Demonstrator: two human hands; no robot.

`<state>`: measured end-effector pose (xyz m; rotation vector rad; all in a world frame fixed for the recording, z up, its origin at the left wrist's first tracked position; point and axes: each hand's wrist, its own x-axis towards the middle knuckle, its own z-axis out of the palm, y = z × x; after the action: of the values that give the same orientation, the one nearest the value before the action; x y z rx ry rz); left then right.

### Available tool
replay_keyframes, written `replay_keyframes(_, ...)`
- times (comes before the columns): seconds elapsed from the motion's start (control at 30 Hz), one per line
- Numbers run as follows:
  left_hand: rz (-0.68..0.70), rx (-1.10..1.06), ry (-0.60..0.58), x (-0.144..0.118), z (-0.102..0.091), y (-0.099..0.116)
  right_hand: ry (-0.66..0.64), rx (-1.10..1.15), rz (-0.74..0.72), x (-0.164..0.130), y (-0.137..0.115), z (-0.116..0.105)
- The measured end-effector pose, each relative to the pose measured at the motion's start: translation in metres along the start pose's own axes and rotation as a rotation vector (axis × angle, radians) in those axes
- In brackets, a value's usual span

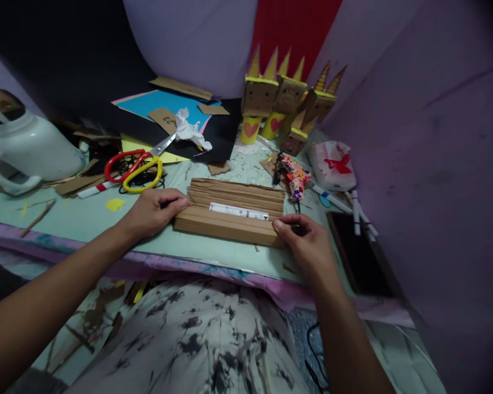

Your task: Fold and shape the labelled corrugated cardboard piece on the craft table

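A long brown corrugated cardboard piece (pixel 230 227) lies folded on the pale green table (pixel 86 219), with a white ruler (pixel 238 211) lying in its crease. My left hand (pixel 152 210) presses on the cardboard's left end. At the right end, my right hand (pixel 306 241) pinches the near flap with its fingertips. Both forearms reach in from the bottom of the view.
Red and yellow scissors (pixel 135 167) lie behind the left hand, near a white kettle (pixel 28 145). Cardboard crowned figures (pixel 285 104) stand at the back. Markers (pixel 355 210), a white plastic bag (pixel 332 164), a dark tablet (pixel 359 254) and coloured paper sheets (pixel 168 104) crowd the rest.
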<state>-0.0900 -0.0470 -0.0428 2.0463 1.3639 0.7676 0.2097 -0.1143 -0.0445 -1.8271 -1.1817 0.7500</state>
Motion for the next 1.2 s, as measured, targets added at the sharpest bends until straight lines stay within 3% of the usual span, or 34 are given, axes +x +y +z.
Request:
replay_keyframes(0.2,0.033,-0.002,0.001,0.001,-0.001,0.001,0.052,-0.008,-0.113,-0.007,0.004,0.003)
replay_keyframes(0.6,0.087,0.002,-0.009,-0.002,-0.003,0.004,0.002,-0.08,-0.331,-0.02,0.018,0.002)
replay_keyframes(0.97,0.162,-0.003,-0.019,-0.005,-0.003,-0.002,0.02,-0.071,-0.359,-0.021,0.021,-0.001)
replay_keyframes(1.2,0.135,-0.029,-0.024,-0.006,0.0,-0.007,0.059,-0.118,-0.353,-0.021,0.018,-0.003)
